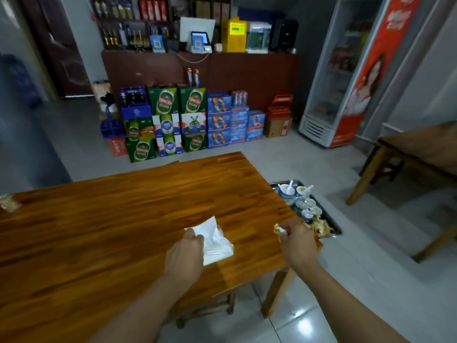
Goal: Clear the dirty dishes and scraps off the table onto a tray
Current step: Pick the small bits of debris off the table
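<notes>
So the big wooden worktop [123, 219] is taking up most of the view, and just past its right edge a metal tray [332, 222] is sitting lower down, already holding a bunch of small bowls [300, 199] with white spoons plus a pile of food scraps [320, 227] at the near end. The left hand [185, 253] is hovering over the worktop's near right part, fingers pinching a crumpled white napkin [215, 240]. The right hand [298, 241] is sitting right at the worktop's corner next to the tray, fingers curling around a small scrap [279, 229].
</notes>
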`<control>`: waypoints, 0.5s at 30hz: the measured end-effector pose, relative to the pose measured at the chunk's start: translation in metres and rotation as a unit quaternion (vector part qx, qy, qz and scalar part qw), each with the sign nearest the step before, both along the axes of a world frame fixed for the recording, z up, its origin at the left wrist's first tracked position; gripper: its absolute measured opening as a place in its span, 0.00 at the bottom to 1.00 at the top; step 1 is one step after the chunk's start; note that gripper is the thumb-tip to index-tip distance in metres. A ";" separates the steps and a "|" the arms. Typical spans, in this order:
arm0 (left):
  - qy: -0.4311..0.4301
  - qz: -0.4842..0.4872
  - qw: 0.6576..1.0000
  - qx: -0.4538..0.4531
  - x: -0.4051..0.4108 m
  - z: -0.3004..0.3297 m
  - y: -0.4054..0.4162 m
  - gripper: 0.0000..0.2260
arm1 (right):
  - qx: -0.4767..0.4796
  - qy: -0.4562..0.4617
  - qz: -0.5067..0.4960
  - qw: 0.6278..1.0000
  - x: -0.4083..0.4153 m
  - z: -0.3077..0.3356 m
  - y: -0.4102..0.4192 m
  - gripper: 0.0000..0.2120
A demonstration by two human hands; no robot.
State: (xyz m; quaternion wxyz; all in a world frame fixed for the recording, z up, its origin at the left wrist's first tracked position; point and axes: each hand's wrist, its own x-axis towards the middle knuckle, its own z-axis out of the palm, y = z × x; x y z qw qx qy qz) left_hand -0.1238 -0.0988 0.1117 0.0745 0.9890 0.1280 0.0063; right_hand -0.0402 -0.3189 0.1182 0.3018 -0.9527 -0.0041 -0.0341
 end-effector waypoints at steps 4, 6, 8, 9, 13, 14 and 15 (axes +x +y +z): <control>0.008 -0.038 0.999 0.005 0.044 0.000 -0.077 0.07 | 0.020 -0.005 -0.034 0.999 0.023 0.002 -0.079 0.11; 0.006 -0.056 0.998 0.009 0.067 -0.003 -0.122 0.08 | 0.015 0.010 -0.059 0.998 0.037 0.002 -0.125 0.10; 0.011 -0.064 0.998 0.007 0.088 -0.005 -0.160 0.09 | 0.019 0.022 -0.084 0.996 0.053 0.000 -0.165 0.08; 0.006 -0.070 0.997 0.010 0.100 -0.006 -0.180 0.11 | 0.023 0.024 -0.092 0.995 0.062 -0.002 -0.185 0.07; 0.024 -0.093 0.995 0.021 0.140 -0.007 -0.237 0.15 | 0.022 0.031 -0.108 0.993 0.089 -0.009 -0.243 0.05; 0.025 -0.096 0.995 0.027 0.149 -0.008 -0.249 0.14 | 0.026 0.034 -0.111 0.993 0.097 -0.010 -0.255 0.05; 0.026 -0.096 0.995 0.026 0.159 -0.010 -0.259 0.13 | 0.034 0.034 -0.114 0.992 0.104 -0.014 -0.264 0.05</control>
